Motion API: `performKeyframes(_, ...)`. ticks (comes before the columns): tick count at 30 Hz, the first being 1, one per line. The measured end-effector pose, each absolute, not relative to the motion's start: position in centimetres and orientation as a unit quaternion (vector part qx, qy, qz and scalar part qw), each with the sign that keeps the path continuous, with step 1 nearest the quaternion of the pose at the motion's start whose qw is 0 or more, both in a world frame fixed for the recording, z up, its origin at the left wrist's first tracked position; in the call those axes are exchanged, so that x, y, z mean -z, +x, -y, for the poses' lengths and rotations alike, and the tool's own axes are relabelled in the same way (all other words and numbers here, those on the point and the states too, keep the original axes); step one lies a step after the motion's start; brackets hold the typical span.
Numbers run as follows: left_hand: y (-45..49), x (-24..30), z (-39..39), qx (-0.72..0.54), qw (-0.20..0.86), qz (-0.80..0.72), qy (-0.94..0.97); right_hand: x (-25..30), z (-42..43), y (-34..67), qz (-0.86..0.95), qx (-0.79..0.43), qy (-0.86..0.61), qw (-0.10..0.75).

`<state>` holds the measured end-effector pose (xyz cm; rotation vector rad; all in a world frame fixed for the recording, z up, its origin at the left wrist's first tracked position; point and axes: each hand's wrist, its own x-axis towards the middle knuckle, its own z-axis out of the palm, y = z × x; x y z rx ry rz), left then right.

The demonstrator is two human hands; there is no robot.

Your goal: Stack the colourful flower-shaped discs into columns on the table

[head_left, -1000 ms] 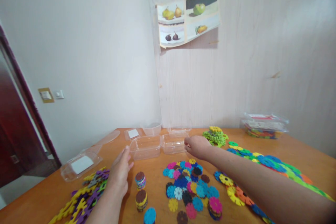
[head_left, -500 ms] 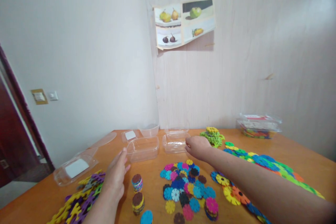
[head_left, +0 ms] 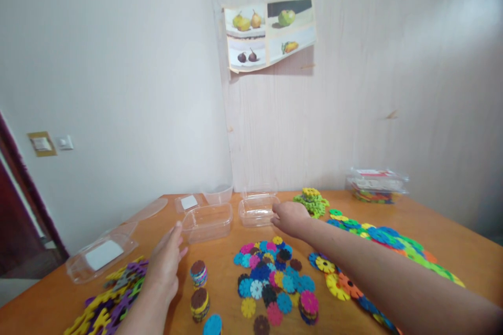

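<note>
My right hand (head_left: 291,218) reaches across to a small clear plastic container (head_left: 257,214), with its curled fingers closed at the right end; the fingertips are partly hidden. My left hand (head_left: 167,259) is held over the table, fingers stretched out and nothing in them, close to the left end of a second clear plastic container (head_left: 208,227). Between my forearms lies a loose spread of colourful notched plastic discs (head_left: 269,278). Stacks of discs stand beside it, one brown-topped (head_left: 199,272), another (head_left: 200,303) nearer me, and a pink-topped one (head_left: 308,306) to the right.
Purple and yellow puzzle-like pieces (head_left: 110,303) lie at the left, near a clear lid with a white label (head_left: 104,255). Larger flower-shaped discs (head_left: 389,238) cover the right side. Green pieces (head_left: 312,204) and a filled clear box (head_left: 377,186) stand by the wall.
The whole view has shifted slightly, so everything appears a little further left. Both hands keep about the same place relative to the containers, and the discs lie as before.
</note>
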<state>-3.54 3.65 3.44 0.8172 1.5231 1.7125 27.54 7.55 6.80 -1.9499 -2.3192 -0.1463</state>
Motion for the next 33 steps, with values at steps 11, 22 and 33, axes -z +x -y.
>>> performKeyframes(11,-3.4,-3.9,-4.0,-0.673,0.328,-0.594,0.294,-8.6,-1.1,28.1,0.758,0.056,-0.638,0.128)
performKeyframes(22,-3.8,-4.0,-4.4,-0.691,0.272,-0.598,0.302,-7.0,10.4,29.1,0.779,-0.025,-0.585,0.226)
performKeyframes(33,-3.3,-4.6,-3.8,-0.729,0.198,-0.585,0.296,-3.2,13.3,27.9,0.793,-0.041,-0.584,0.170)
